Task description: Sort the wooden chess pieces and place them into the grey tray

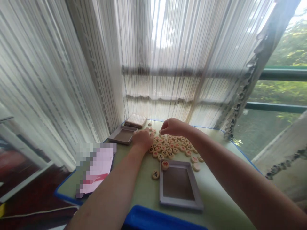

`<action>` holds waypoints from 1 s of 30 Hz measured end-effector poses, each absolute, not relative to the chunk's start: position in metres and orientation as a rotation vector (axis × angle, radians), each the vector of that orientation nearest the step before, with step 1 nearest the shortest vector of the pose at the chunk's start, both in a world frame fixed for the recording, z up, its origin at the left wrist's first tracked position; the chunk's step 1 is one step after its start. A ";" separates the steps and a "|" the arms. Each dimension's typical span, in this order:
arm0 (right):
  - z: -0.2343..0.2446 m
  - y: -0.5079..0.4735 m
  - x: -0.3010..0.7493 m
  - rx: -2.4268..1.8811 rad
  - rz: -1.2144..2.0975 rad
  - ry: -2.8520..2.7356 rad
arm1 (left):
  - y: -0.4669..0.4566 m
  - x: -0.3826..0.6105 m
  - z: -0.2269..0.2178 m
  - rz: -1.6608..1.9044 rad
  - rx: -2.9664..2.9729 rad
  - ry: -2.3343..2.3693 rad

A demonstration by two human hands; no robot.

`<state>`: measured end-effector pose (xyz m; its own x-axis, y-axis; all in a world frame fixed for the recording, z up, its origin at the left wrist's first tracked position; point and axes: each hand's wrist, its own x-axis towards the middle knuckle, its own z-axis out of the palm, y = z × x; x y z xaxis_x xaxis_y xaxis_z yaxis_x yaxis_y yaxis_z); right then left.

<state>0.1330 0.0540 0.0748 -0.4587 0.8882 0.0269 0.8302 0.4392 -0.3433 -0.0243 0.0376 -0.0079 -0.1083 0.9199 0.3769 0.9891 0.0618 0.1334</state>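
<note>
Round wooden Chinese chess pieces (169, 144) with red and black characters lie in a crowded group on the table. My left hand (143, 140) rests low at the left edge of this group, its fingers apart and partly hidden from me, beside a shallow grey box tray (114, 137). At the far side of the group, my right hand (172, 127) pinches a pale chess piece (161, 132) between thumb and fingertips. A few more pieces (151, 129) lie between and beyond the hands.
Nearer me is a second shallow box (198, 195), with a red-marked piece (165, 164) at its corner and a black-marked piece (155, 174) beside it. A flat folded board or box (136, 120) sits at the back left. Curtains (163, 80) hang behind the blue-edged table (223, 191).
</note>
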 end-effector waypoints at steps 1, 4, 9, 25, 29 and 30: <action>0.078 0.036 0.132 -1.472 0.368 -2.507 | 0.037 -0.025 -0.008 -0.558 -1.955 -2.101; 0.077 -0.019 0.143 -1.450 0.234 -2.572 | 0.036 -0.026 -0.006 -0.656 -1.955 -2.023; 0.048 -0.076 0.174 -1.485 0.171 -2.454 | 0.026 -0.025 -0.002 -0.726 -1.978 -1.979; -0.005 -0.065 0.197 -1.290 0.161 -2.412 | -0.002 -0.029 -0.008 -0.701 -2.011 -1.920; -0.007 -0.057 0.201 -1.319 0.150 -2.399 | 0.001 -0.034 -0.010 -0.786 -1.991 -1.914; -0.008 -0.055 0.203 -1.334 0.147 -2.394 | 0.001 -0.035 -0.011 -0.813 -1.988 -1.908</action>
<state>0.2028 -0.0552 -0.0082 -0.4684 0.8356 0.2871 0.7941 0.5406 -0.2778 -0.0350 0.0013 -0.0109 -0.0234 0.8276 0.5609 0.9778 -0.0978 0.1852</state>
